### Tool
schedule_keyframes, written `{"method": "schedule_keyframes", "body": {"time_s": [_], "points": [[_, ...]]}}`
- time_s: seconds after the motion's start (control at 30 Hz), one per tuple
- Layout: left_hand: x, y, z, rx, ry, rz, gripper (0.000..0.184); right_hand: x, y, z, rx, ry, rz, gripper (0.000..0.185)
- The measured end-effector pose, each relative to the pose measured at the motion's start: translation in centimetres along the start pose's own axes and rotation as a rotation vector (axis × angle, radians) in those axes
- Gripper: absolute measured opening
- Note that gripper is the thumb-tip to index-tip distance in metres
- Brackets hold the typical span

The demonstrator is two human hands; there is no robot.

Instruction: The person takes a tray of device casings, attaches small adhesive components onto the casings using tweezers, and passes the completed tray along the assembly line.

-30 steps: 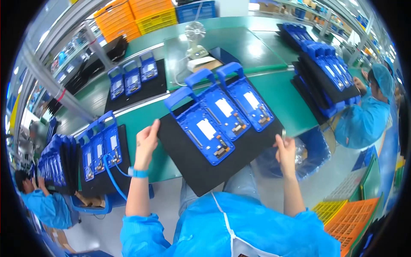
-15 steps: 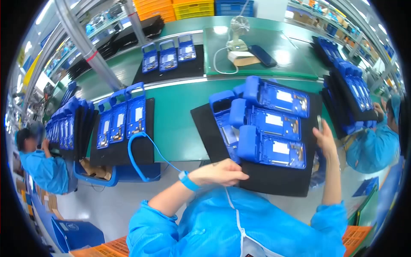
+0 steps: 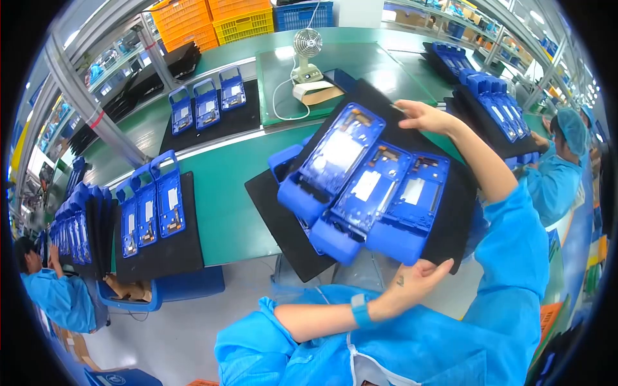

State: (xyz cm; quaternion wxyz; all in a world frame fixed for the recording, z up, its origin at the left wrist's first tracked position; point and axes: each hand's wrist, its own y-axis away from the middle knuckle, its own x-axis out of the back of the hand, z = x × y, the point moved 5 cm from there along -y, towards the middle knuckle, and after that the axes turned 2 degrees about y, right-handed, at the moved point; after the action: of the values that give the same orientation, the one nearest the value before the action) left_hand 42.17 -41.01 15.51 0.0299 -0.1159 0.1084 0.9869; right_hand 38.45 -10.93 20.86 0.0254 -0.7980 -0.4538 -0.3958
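Observation:
My left hand [image 3: 418,283], with a blue wrist strap [image 3: 360,311], is closed on the near edge of a black board [image 3: 444,222]. Its far edge is pinched in my right hand [image 3: 421,117]. Three blue plastic casings lie side by side on this turned, tilted board: a left casing [image 3: 338,151], a middle casing [image 3: 373,186] and a right casing [image 3: 415,193]. Each has a raised blue flap at its near end and a pale label with small circuit parts inside. Below it lies another black board [image 3: 273,219], with a blue casing [image 3: 283,161] mostly hidden.
On the left, a black board [image 3: 193,238] carries three blue casings; stacked boards stand beside it. Behind are a small fan [image 3: 308,48], a phone [image 3: 341,79] and another loaded board [image 3: 248,119]. Co-workers sit left [image 3: 58,289] and right [image 3: 557,177]. A blue bin [image 3: 193,286] stands below.
The upper board with its three casings has turned, its flap ends swinging toward me. My right hand has moved to the far edge, my left hand rightward along the near side. The view has shifted right.

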Motion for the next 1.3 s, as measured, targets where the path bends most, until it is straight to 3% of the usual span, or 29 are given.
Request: {"method": "schedule_keyframes", "body": {"time_s": [0.1, 0.17, 0.27, 0.33, 0.37, 0.4, 0.47, 0.53, 0.6, 0.73, 0.8, 0.87, 0.9, 0.93, 1.03, 1.1, 1.17, 1.2, 1.3], "points": [[-1.2, -1.3, -0.8, -0.030, 0.140, 0.060, 0.045, -2.9, -3.4, -3.8, 0.210, 0.047, -0.185, 0.058], [-2.3, -2.5, -1.5, 0.034, 0.418, 0.030, 0.043, -5.5, -6.6, -5.3, 0.368, 0.080, -0.322, 0.057], [-2.3, -5.6, -3.5, 0.147, 0.405, 0.151, 0.048, -9.2, -9.3, -8.0, 0.457, 0.173, -0.404, 0.052], [-1.9, -7.6, -4.9, 0.120, 0.483, 0.129, 0.046, -10.0, -11.0, -8.5, 0.557, 0.143, -0.338, 0.051], [-1.7, -8.4, -6.1, 0.155, 0.487, 0.145, 0.046, -9.6, -10.3, -9.5, 0.565, 0.365, -0.141, 0.049], [-1.5, -9.1, -7.3, 0.190, 0.489, 0.160, 0.046, -9.9, -9.8, -9.3, 0.558, 0.362, -0.145, 0.049], [-1.1, -9.1, -8.2, 0.251, 0.542, 0.201, 0.048, -8.4, -7.8, -9.7, 0.762, 0.420, 0.315, 0.046], [-0.8, -8.9, -9.0, 0.327, 0.541, 0.201, 0.042, -7.5, -4.9, -9.4, 0.745, 0.421, 0.414, 0.038], [-0.4, -9.4, -10.4, 0.276, 0.513, 0.238, 0.042, -7.0, -0.3, -8.8, 0.469, 0.148, 0.333, 0.033], [2.1, -7.7, -10.7, 0.063, 0.238, 0.255, 0.031, -8.3, 9.8, -4.9, 0.482, 0.143, 0.485, 0.033], [4.3, -6.2, -10.9, -0.053, 0.099, 0.266, 0.026, -9.7, 14.2, -3.1, 0.444, 0.082, 0.401, 0.041], [6.7, -1.5, -14.3, 0.010, 0.011, -0.067, 0.026, -12.7, 17.4, -2.2, 0.539, 0.234, 0.448, 0.049], [8.4, 0.9, -9.8, -0.088, -0.385, -0.090, 0.024, -14.8, 18.4, -2.0, 0.610, 0.343, 0.475, 0.050], [10.2, 3.0, -10.7, -0.005, -0.531, -0.040, 0.024, -17.4, 19.1, -2.2, 0.674, 0.445, 0.502, 0.051], [14.5, 8.7, -6.6, 0.346, -0.591, -0.048, 0.028, -21.9, 19.4, -3.9, 0.773, 0.554, 0.507, 0.050], [17.3, 11.5, -2.7, 0.457, -0.617, 0.048, 0.030, -22.4, 18.6, -4.6, 0.775, 0.656, 0.536, 0.050], [20.9, 13.3, -1.8, 0.240, -0.467, 0.381, 0.030, -21.6, 18.1, -4.9, 0.742, 0.596, 0.506, 0.050], [22.2, 13.5, -2.0, 0.230, -0.448, 0.512, 0.028, -21.2, 18.0, -4.9, 0.724, 0.589, 0.494, 0.052], [20.6, 11.3, -0.9, 0.110, -0.331, 0.561, 0.026, -19.8, 17.4, -4.4, 0.619, 0.560, 0.568, 0.055]]}}
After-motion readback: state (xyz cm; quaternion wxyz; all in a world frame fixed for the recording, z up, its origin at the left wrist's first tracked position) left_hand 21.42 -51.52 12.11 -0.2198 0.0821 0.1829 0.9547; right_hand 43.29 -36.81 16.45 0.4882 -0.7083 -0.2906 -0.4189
